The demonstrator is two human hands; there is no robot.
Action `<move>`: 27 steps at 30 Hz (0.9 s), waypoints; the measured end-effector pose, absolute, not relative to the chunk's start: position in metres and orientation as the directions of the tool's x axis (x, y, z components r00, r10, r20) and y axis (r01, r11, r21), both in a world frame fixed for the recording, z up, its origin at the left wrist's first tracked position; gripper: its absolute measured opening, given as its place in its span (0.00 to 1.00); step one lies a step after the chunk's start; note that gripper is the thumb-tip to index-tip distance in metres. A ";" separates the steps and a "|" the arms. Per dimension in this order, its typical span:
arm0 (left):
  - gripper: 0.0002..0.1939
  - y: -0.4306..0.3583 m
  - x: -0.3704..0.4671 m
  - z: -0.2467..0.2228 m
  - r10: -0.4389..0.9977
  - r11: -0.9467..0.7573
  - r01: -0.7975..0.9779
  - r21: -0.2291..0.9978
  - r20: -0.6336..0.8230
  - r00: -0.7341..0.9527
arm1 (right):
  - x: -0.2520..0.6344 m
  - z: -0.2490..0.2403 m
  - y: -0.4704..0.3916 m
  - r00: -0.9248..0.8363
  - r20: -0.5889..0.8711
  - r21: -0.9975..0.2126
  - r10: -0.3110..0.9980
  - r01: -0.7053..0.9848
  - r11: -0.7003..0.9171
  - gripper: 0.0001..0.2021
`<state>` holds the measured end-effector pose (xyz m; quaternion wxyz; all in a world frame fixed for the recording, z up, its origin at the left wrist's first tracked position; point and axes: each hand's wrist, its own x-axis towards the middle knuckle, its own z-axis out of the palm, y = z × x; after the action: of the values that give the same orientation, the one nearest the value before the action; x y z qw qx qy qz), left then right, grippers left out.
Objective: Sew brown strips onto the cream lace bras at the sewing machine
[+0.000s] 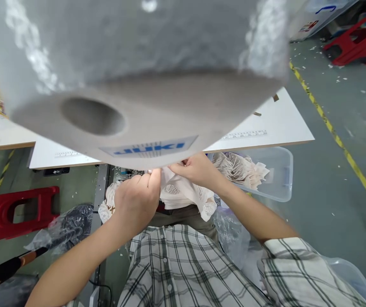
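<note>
A large grey-white sewing machine head [144, 115] marked JUKI fills the upper middle of the view. Just below its lower edge, my left hand [139, 194] is closed with its fingertips on white lace fabric [185, 192]. To its right, my right hand [198, 170] pinches the same fabric, its fingertips partly hidden by the machine. The cloth hangs down between both hands over my lap, with a patterned lace edge. More lace [108, 204] shows at the left of my left hand. The needle area is hidden behind the machine head.
A white tabletop [285, 123] with printed rulers spans behind the machine. Under its right edge sits a clear plastic bin [281, 179] holding beige fabric pieces [242, 168]. Red stools [16, 213] stand at left and far upper right. Plastic bags lie beside me on the floor.
</note>
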<state>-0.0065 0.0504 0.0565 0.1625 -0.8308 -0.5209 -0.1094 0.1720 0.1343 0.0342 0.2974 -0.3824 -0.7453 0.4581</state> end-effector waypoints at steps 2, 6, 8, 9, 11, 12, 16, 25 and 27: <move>0.08 0.051 -0.006 0.057 0.829 -0.401 0.902 -0.158 0.357 0.431 | 0.172 0.036 0.137 -0.504 0.110 -0.926 0.857 0.261 0.272 0.09; 0.07 0.052 -0.006 0.057 0.822 -0.405 0.901 -0.159 0.368 0.434 | 0.171 0.036 0.140 -0.490 0.107 -0.931 0.865 0.255 0.260 0.13; 0.07 0.052 -0.006 0.057 0.820 -0.405 0.900 -0.162 0.371 0.436 | 0.171 0.035 0.141 -0.498 0.116 -0.930 0.859 0.250 0.271 0.15; 0.07 0.051 -0.006 0.057 0.819 -0.405 0.900 -0.162 0.373 0.436 | 0.171 0.035 0.141 -0.502 0.122 -0.929 0.856 0.246 0.276 0.15; 0.08 0.051 -0.007 0.057 0.815 -0.409 0.899 -0.157 0.380 0.437 | 0.172 0.035 0.142 -0.508 0.130 -0.931 0.851 0.233 0.281 0.16; 0.07 0.051 -0.007 0.056 0.813 -0.413 0.898 -0.152 0.382 0.438 | 0.172 0.034 0.143 -0.511 0.131 -0.934 0.850 0.225 0.279 0.16; 0.08 0.052 -0.006 0.055 0.810 -0.419 0.896 -0.144 0.388 0.441 | 0.174 0.031 0.143 -0.517 0.124 -0.948 0.847 0.189 0.254 0.16; 0.08 0.051 -0.010 0.056 0.824 -0.394 0.909 -0.136 0.386 0.415 | 0.172 0.026 0.140 -0.495 0.135 -0.954 0.858 0.169 0.247 0.17; 0.08 0.052 -0.011 0.055 0.825 -0.393 0.912 -0.114 0.393 0.405 | 0.173 0.025 0.140 -0.493 0.136 -0.954 0.859 0.170 0.249 0.17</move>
<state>-0.0106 0.0519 0.0554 0.1576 -0.8232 -0.5277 -0.1379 0.1729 0.1396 0.0249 0.3490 -0.3629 -0.7089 0.4939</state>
